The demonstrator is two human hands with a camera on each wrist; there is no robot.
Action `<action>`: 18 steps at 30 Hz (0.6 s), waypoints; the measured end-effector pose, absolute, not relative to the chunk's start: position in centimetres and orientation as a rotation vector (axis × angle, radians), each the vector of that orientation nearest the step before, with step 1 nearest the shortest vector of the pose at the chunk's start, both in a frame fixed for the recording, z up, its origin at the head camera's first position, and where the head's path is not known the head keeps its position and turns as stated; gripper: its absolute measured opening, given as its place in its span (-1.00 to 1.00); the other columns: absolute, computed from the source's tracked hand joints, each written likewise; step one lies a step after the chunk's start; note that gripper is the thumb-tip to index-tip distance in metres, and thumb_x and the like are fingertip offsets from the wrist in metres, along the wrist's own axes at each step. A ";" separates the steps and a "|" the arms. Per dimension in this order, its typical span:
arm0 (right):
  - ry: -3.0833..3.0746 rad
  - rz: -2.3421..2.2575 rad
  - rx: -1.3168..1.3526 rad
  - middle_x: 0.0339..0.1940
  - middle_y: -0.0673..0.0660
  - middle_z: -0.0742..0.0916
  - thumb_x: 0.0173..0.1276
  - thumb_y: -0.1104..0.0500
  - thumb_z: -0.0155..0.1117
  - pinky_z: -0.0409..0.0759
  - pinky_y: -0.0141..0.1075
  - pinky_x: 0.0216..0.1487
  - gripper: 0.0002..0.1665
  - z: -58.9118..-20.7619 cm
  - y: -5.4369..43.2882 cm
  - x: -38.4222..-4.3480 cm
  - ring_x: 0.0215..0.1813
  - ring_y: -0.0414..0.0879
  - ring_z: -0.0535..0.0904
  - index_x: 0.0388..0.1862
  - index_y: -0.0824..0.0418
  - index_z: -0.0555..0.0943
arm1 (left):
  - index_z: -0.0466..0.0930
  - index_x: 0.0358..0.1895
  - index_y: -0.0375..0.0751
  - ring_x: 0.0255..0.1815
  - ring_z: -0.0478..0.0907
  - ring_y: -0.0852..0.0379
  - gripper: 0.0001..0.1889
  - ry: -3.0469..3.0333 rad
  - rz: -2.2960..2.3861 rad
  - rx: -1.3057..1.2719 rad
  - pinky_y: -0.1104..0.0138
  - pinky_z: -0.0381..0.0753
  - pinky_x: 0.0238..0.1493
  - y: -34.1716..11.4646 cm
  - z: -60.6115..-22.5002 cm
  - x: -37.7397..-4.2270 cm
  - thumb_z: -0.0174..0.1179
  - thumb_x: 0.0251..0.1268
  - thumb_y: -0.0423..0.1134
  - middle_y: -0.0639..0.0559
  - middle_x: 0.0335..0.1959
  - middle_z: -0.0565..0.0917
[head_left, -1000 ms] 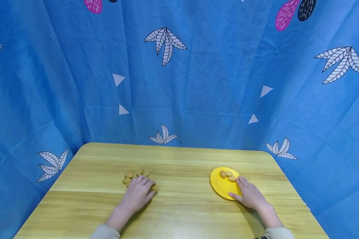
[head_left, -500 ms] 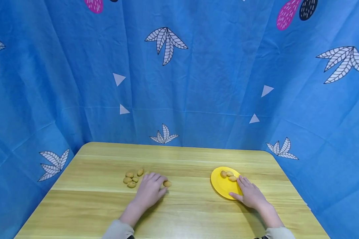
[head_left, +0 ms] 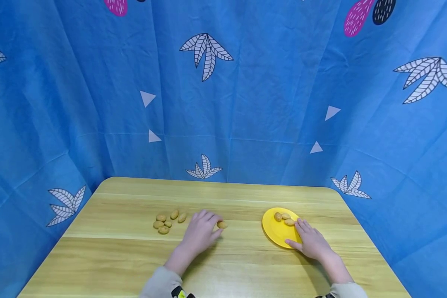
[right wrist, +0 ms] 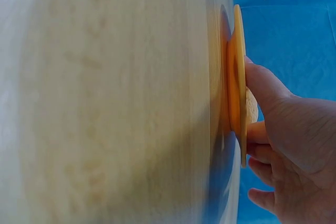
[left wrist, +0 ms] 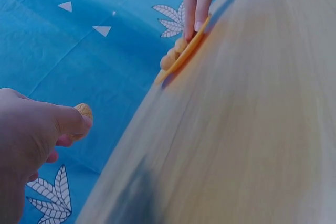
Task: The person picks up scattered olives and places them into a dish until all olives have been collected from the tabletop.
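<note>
Here, the left grip (head_left: 201, 232) pinches a nut (head_left: 222, 224) between fingertips (head_left: 217, 218), the right grip (head_left: 313, 243) outspread.

Soft shadows, glare on table (head_left: 246, 269)

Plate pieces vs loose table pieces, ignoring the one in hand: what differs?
Count: three plate pieces are visible; the table pieces number six.
Support: the plate pieces rest on the yellow plate; the table pieces lie directly on the wooden table.
Spread: the plate pieces are bunched near the far rim; the table pieces are scattered wider.
Shared: both are tan-brown and roughly oval.
</note>
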State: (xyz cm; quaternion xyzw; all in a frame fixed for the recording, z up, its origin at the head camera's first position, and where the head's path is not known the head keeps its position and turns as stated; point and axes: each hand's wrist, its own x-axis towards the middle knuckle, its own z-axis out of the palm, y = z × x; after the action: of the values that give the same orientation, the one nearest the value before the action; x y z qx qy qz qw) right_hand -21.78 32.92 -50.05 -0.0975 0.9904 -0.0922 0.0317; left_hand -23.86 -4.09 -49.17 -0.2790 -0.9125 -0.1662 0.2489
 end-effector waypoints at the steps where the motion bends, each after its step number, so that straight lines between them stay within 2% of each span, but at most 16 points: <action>1: 3.050 -0.286 -0.300 0.45 0.51 0.29 0.34 -0.29 0.14 0.20 0.28 0.37 0.02 -50.1 32.9 -21.8 0.46 0.44 0.18 0.37 0.55 0.27 | 0.67 -0.12 0.01 -0.04 0.56 0.11 -0.72 -2.491 -0.454 -0.764 0.18 0.49 -0.01 -3.8 -49.1 -23.9 0.38 0.12 -0.03 0.14 -0.16 0.71; 18: 3.049 -0.294 -0.299 0.45 0.52 0.29 0.34 -0.28 0.14 0.20 0.28 0.37 0.02 -49.7 32.8 -21.6 0.46 0.45 0.17 0.37 0.55 0.26 | 0.66 -0.11 0.02 -0.06 0.55 0.17 -0.74 -2.511 -0.473 -0.828 0.25 0.50 -0.01 0.8 -48.2 -24.8 0.35 0.16 -0.02 0.18 -0.14 0.71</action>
State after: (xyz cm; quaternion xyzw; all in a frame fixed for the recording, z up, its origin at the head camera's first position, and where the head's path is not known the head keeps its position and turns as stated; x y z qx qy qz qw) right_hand -21.56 32.78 -49.68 -0.0971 0.9902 -0.0956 0.0321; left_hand -24.78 0.77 -48.24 -0.3001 -0.9108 -0.1714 0.2257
